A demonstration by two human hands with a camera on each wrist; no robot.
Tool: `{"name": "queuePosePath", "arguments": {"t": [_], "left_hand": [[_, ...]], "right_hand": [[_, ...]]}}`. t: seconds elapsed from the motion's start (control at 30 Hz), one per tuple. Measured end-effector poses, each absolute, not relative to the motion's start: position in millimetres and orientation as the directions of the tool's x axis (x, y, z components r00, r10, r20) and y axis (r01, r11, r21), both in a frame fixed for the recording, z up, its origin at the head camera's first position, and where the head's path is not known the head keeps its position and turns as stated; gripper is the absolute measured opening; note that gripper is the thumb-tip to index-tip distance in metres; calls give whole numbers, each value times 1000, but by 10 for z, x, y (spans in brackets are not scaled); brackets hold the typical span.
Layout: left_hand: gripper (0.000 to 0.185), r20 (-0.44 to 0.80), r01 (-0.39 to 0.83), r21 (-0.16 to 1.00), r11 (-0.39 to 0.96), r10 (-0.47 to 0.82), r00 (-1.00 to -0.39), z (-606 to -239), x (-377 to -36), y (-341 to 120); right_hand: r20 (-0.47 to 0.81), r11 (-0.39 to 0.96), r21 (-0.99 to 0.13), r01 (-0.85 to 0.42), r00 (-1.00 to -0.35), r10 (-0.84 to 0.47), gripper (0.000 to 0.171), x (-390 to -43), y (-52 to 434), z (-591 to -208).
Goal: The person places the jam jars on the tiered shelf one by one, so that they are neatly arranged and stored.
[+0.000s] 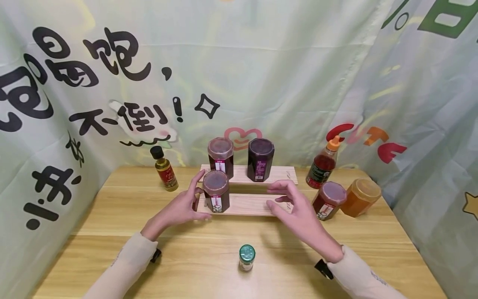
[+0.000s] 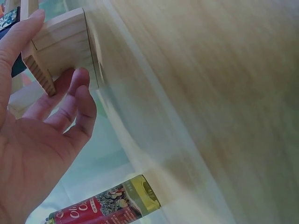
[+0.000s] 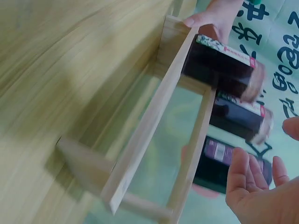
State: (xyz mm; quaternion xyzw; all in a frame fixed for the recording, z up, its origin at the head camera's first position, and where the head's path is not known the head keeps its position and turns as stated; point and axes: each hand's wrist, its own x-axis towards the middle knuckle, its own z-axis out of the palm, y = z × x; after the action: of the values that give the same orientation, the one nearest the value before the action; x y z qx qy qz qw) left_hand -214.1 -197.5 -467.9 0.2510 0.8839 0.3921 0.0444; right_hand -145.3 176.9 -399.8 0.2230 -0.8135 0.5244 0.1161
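A two-step wooden rack (image 1: 254,204) stands toward the back of the table. On its front step, at the left, sits a dark hexagonal jar (image 1: 216,195) with a pink-and-white label. Two similar jars stand on the back step, a reddish-lidded jar (image 1: 221,151) and a dark purple jar (image 1: 260,160). My left hand (image 1: 180,207) holds the rack's left end, thumb at the front edge and fingers curled at the end board (image 2: 70,46). My right hand (image 1: 298,209) hovers by the rack's right end, fingers loosely bent and apart, with nothing in it.
Right of the rack stand a sauce bottle (image 1: 322,166) with an orange cap, a dark red jar (image 1: 328,201) and a honey-coloured jar (image 1: 360,198). A small oil bottle (image 1: 165,170) is at the left. A green-capped shaker (image 1: 247,257) stands in front. Printed curtains (image 1: 291,83) hang behind.
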Motion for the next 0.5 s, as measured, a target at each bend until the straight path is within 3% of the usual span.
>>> {"name": "queuePosePath", "arguments": {"t": [0.33, 0.5], "left_hand": [[146, 120, 413, 713, 567, 482, -868, -4698, -2161, -1975], [146, 116, 410, 713, 569, 480, -869, -4692, -2157, -1980]], "right_hand": [[490, 357, -775, -521, -853, -181, 41, -1371, 2218, -3879], [489, 428, -754, -498, -861, -140, 39, -1332, 2477, -3770]]}}
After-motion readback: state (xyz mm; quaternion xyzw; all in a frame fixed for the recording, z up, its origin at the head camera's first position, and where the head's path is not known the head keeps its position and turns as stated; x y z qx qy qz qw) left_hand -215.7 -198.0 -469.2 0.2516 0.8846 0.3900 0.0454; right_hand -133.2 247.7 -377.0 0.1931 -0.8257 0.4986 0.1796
